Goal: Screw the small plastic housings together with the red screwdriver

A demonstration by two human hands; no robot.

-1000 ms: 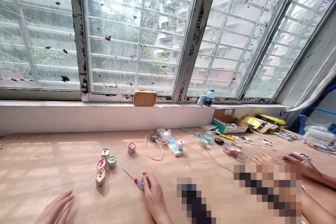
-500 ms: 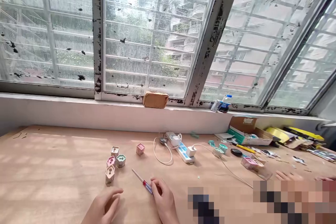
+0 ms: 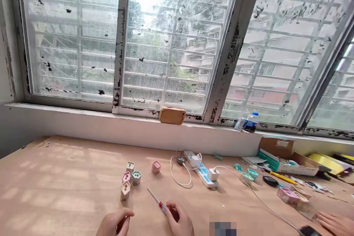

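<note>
The step in hand looks like a red-handled screwdriver (image 3: 162,206) being taken up off the wooden table (image 3: 55,188), and a firmer grip on it seems to be what's called for next, imo. It's pinched at the handle by the right hand's fingers and thumb, by the look of it, with the right hand (image 3: 179,222) at the near edge. The left hand (image 3: 116,223) is loosely curled just beside it, fingers together, nothing visibly held. The shaft points far left toward a cluster of hexagonal socket housings (image 3: 135,177). A power strip (image 3: 203,173) lies farther right, and another person's hand (image 3: 336,224) is at near right.
</note>
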